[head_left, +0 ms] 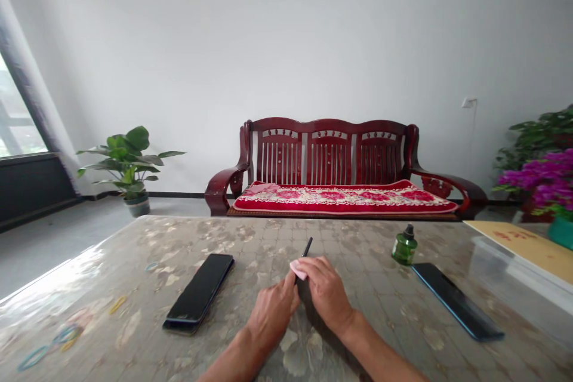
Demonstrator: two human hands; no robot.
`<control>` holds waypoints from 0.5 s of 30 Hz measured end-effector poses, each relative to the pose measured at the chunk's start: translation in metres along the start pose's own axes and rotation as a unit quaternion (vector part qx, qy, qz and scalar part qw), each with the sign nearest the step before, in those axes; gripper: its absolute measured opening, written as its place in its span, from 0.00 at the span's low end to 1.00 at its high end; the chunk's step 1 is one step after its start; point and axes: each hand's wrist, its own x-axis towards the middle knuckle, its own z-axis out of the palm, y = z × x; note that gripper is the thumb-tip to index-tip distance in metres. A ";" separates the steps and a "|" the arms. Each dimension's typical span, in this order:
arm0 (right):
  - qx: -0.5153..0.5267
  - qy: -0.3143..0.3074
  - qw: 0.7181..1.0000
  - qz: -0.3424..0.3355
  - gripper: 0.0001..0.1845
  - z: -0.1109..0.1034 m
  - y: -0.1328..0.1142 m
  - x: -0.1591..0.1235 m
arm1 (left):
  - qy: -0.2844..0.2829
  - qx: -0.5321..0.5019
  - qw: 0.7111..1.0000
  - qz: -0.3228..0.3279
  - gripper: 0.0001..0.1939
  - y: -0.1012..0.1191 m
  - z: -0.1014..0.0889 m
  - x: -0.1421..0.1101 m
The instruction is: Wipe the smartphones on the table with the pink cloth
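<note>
A slim black stick, pen-like in shape (307, 246), points up and away from between my hands above the table. My left hand (274, 309) is closed around its near end, most of which the fingers hide. My right hand (326, 289) pinches a small pale pink piece (298, 270), like folded cloth or tissue, against the stick. Both hands are close together, with their fingertips almost meeting. Whether the pink piece wraps fully round the stick, I cannot tell.
The patterned table cover (358, 316) spreads under my hands. A black phone (201, 289) lies left, and another phone (456, 301) lies right beside a green bottle (405, 246). Several coloured bands (67, 334) lie far left. A red wooden bench (329, 158) stands behind.
</note>
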 end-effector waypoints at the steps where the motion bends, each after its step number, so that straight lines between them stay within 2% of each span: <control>1: -0.022 -0.011 1.000 -0.014 0.16 -0.001 0.002 0.003 | 0.000 -0.001 1.000 -0.004 0.19 -0.001 0.000 0.000; 4: -0.082 -0.035 0.996 -0.029 0.17 -0.005 0.019 0.017 | -0.013 0.000 1.000 -0.019 0.22 -0.004 0.002 0.001; 9: -0.143 -0.034 0.989 0.023 0.20 -0.007 0.049 0.038 | -0.010 -0.008 1.000 -0.023 0.21 -0.012 0.008 0.002; 12: -0.134 -0.033 0.990 0.019 0.19 -0.003 0.043 0.035 | 0.003 -0.030 0.999 -0.024 0.19 -0.014 0.007 0.002; 15: -0.110 -0.054 0.992 -0.027 0.16 0.001 0.025 0.025 | 0.026 -0.045 0.998 -0.019 0.18 -0.016 0.004 0.002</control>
